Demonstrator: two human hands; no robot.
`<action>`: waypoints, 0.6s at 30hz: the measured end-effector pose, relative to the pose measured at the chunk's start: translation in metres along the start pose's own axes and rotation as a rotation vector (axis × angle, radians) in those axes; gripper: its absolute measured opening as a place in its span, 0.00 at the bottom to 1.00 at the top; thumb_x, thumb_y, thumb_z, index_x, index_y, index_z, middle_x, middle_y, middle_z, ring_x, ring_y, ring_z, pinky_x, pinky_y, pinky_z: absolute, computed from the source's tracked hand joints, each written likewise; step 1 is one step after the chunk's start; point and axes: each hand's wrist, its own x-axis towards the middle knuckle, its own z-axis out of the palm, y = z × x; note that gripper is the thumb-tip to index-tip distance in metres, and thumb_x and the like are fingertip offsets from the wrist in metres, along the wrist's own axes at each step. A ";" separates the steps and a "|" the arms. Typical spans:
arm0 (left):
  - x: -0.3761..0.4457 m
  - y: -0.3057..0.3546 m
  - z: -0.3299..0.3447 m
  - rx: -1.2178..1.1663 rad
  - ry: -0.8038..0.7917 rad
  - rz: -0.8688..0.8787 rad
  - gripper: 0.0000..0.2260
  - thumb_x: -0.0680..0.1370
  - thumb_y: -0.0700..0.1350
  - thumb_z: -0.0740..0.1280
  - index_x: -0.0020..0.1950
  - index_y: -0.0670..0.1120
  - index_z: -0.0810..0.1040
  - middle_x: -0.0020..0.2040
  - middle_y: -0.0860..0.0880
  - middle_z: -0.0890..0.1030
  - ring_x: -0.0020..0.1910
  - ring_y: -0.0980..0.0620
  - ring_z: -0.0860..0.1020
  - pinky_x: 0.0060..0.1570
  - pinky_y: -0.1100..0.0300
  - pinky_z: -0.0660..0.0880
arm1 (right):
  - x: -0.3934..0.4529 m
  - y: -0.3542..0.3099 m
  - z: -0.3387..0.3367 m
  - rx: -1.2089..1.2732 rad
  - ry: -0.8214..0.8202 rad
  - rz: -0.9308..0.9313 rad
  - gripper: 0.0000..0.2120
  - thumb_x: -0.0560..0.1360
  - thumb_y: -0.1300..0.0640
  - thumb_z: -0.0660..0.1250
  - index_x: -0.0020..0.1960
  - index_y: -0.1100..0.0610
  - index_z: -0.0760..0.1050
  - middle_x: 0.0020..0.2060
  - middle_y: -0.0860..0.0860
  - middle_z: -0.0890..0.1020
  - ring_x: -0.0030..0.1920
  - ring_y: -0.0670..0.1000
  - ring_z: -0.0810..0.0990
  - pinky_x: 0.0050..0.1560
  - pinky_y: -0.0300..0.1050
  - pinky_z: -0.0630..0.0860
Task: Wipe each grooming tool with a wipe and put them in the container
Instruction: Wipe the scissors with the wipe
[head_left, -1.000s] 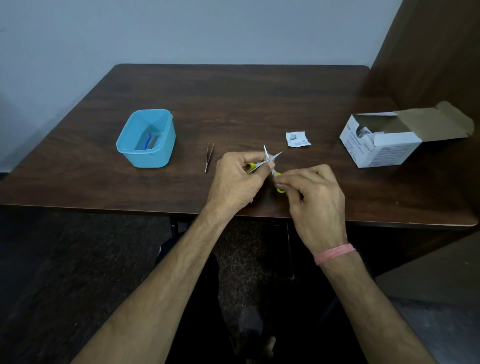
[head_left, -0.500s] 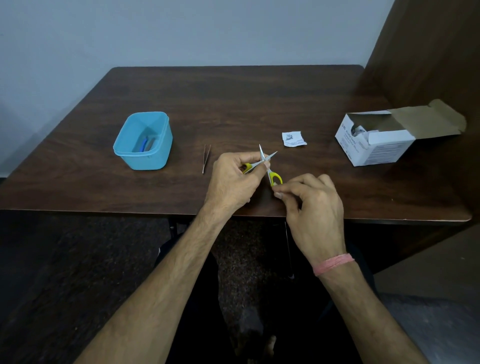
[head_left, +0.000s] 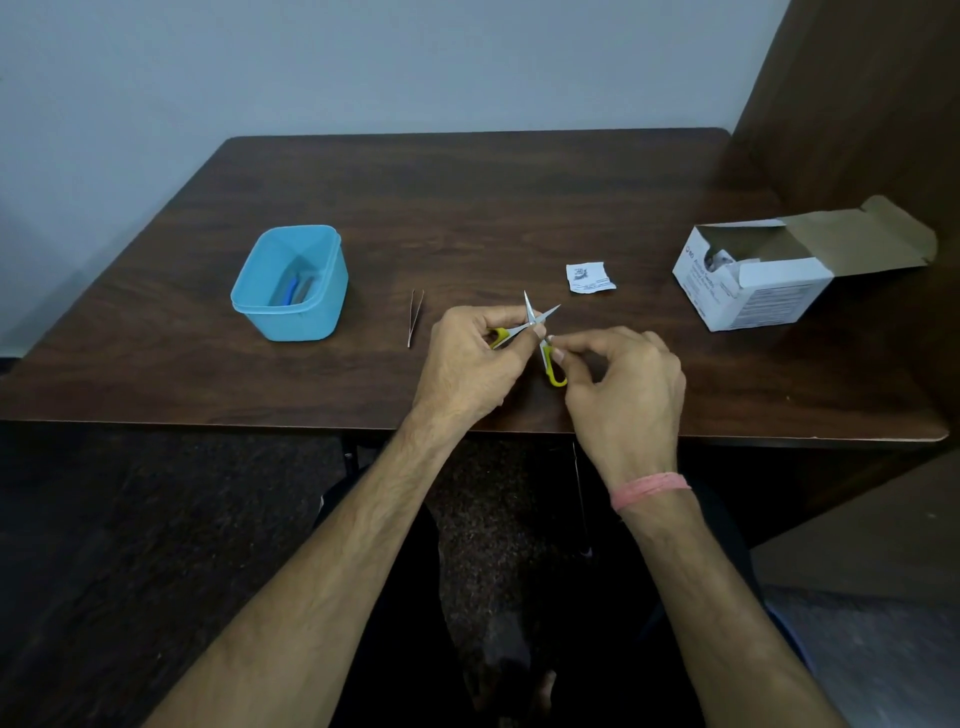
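Upward, open scissors (head_left: 535, 322) blade tips pointing away, both hands gripping handles

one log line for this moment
step: wiping scissors | left hand: grips handle | right hand: pinches other handle | tweezers: on table

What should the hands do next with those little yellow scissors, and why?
Probably slide the right hand up along a blade. The left hand holds the scissors open, both blades bare, while the right hand pinches near the pivot. The tweezers wait beside the blue container.
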 end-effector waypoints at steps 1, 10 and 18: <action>0.000 0.000 0.000 -0.004 0.007 -0.004 0.06 0.84 0.47 0.77 0.58 0.53 0.92 0.26 0.55 0.78 0.19 0.56 0.69 0.21 0.64 0.66 | 0.002 -0.001 0.001 -0.005 -0.008 -0.005 0.06 0.78 0.57 0.79 0.51 0.46 0.90 0.48 0.43 0.88 0.51 0.50 0.79 0.50 0.45 0.74; -0.001 0.000 0.000 -0.003 0.031 -0.006 0.07 0.84 0.46 0.77 0.60 0.50 0.92 0.25 0.59 0.79 0.19 0.59 0.70 0.21 0.65 0.67 | -0.005 0.010 -0.013 -0.086 -0.065 0.039 0.04 0.78 0.54 0.79 0.50 0.45 0.90 0.42 0.42 0.84 0.49 0.48 0.75 0.47 0.44 0.66; -0.003 0.002 -0.001 -0.001 0.016 -0.003 0.06 0.84 0.46 0.77 0.60 0.51 0.92 0.27 0.58 0.81 0.19 0.61 0.70 0.22 0.65 0.68 | 0.000 0.008 -0.001 -0.062 -0.020 -0.112 0.06 0.78 0.58 0.79 0.49 0.47 0.90 0.45 0.42 0.87 0.48 0.50 0.76 0.44 0.46 0.76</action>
